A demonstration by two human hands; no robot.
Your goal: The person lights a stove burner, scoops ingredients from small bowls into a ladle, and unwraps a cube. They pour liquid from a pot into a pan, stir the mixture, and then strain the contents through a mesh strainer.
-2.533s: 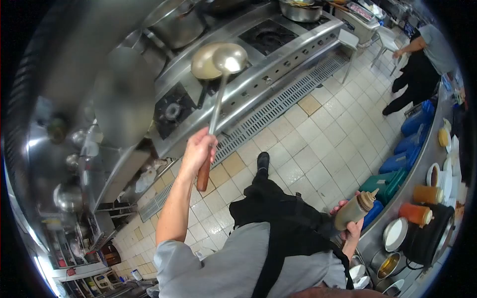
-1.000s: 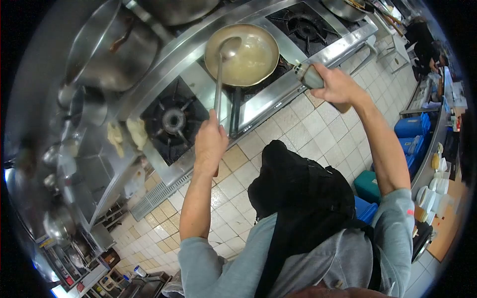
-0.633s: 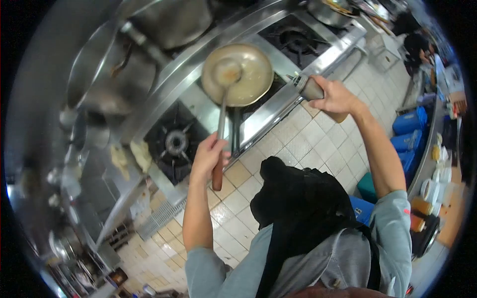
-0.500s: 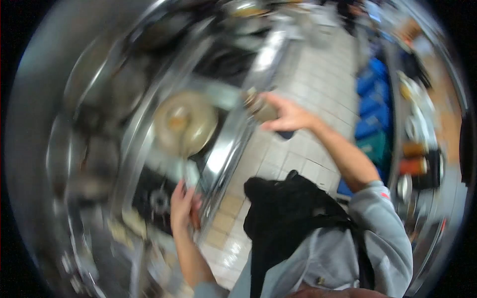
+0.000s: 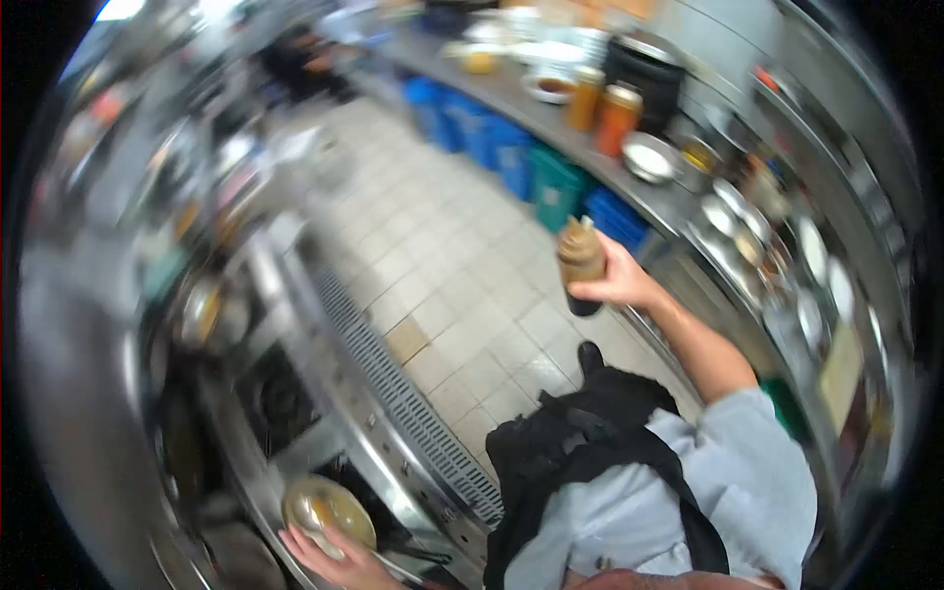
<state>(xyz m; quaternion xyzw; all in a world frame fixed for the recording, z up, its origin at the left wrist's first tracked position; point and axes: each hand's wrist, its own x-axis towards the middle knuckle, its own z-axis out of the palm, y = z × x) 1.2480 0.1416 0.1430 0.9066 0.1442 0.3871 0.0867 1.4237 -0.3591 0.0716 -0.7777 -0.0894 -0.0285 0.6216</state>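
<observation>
My right hand (image 5: 621,277) is closed round a squeeze bottle (image 5: 580,258) with brownish contents and a dark lower part, held out over the tiled floor. At the lower left, my left hand (image 5: 339,560) is beside a round pan (image 5: 339,506) on the stove (image 5: 329,442). Its fingers look spread near the pan's rim. A utensil lies in the pan, and a pale handle runs close under this hand. Whether the hand touches the pan or handle is unclear.
Across the aisle runs a steel counter (image 5: 511,98) with orange bottles (image 5: 617,118), bowls and a black pot (image 5: 644,79). Blue bins (image 5: 511,152) and a green bin (image 5: 558,187) stand below it. A person (image 5: 305,64) in dark clothing is far back at the left.
The view has swung toward the counter. My right hand and its bottle have moved away from the stove. My left hand has let go of the utensil's handle and its fingers have spread.
</observation>
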